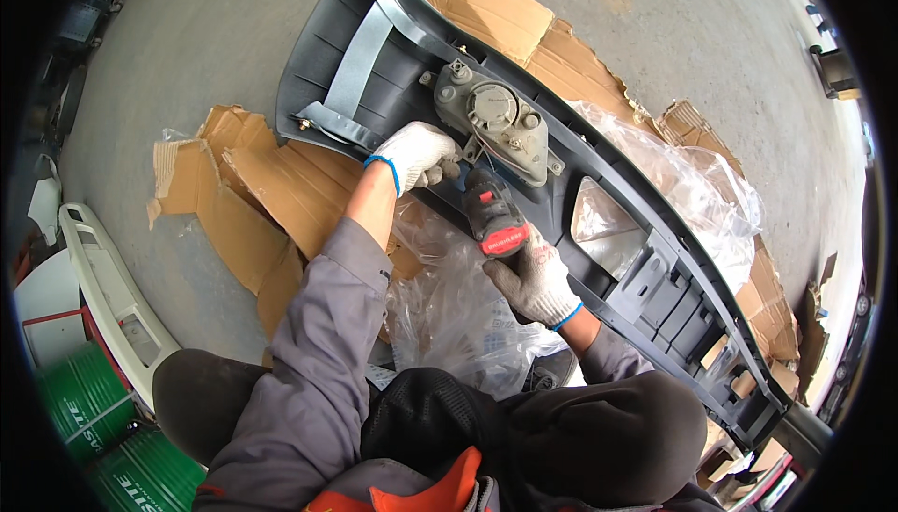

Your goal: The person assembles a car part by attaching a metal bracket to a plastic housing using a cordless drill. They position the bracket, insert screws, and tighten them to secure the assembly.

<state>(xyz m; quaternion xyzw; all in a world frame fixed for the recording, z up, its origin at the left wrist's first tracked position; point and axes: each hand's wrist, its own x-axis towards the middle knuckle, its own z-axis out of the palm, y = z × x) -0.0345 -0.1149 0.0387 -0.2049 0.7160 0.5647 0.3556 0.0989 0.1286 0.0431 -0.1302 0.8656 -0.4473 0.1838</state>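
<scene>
A long dark grey vehicle bumper (323, 68) lies inner side up, running from upper left to lower right. A dusty grey lamp housing (491, 110) sits in it, back side up. My right hand (535, 280), in a white knit glove, is closed round a black and red cordless power driver (492, 211). Its front end points at the near edge of the lamp housing, by a small metal bracket. My left hand (417, 158), gloved too, has its fingers curled beside that bracket and the driver's front; whatever they pinch is hidden.
Torn cardboard (253, 199) and clear plastic wrap (458, 302) lie under and around the bumper on the grey floor (215, 35). Green drums (89, 400) and a pale bumper-like part (117, 283) stand at the left. My knees are close to the near side.
</scene>
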